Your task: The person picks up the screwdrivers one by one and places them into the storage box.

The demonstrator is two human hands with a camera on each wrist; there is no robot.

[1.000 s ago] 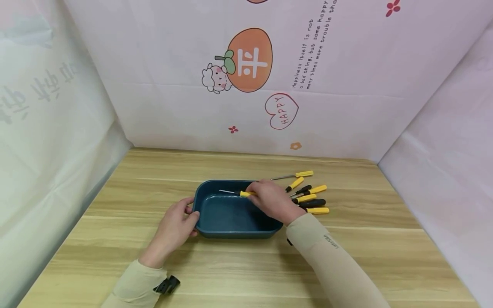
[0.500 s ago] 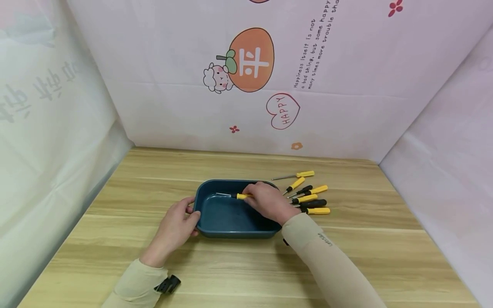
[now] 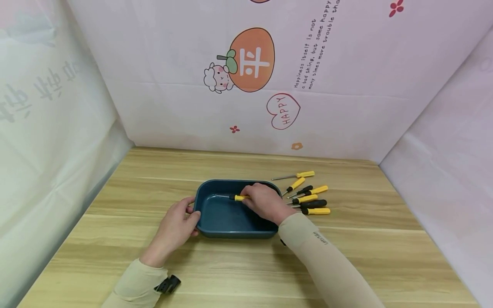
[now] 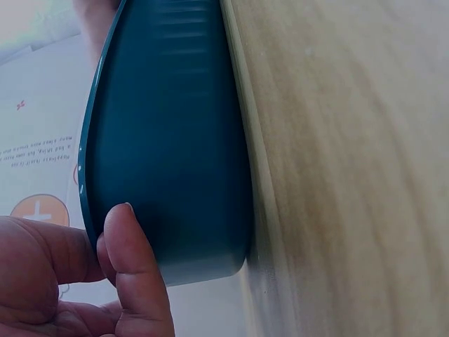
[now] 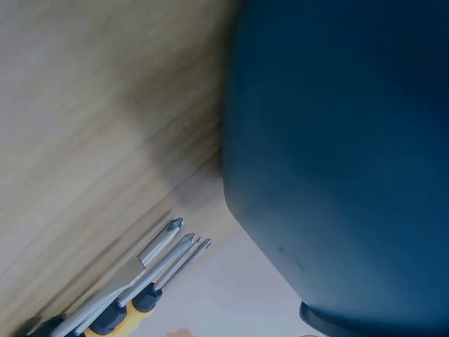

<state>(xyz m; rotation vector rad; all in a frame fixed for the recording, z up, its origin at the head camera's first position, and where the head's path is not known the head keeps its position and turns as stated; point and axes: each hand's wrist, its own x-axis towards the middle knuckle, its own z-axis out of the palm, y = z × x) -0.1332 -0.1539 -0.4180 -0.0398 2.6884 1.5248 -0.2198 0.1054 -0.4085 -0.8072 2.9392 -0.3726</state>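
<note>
Wood-grain table (image 3: 231, 273) spread beneath the blue tray (image 3: 236, 235) | our left hand (image 3: 175, 226) gripped the tray's left end | our right hand (image 3: 265, 203) held a yellow-handled screwdriver (image 3: 239, 198) inside the tray | we saw other screwdrivers (image 3: 319, 211) right of the tray

Bare wood-grain tabletop (image 3: 231, 271) is running free before the deep, dark-blue, rounded-rectangular tray (image 3: 223, 217). Tray's front-left floor is lying unobstructed from above; left grip (image 3: 175, 224) is blocking the left rim, right grip (image 3: 265, 201) the right half. Metal-shafted screwdrivers with yellow and black handles (image 3: 307, 198) are obstructing the right side; white printed sheeting (image 3: 185, 124) is bounding the rear.
</note>
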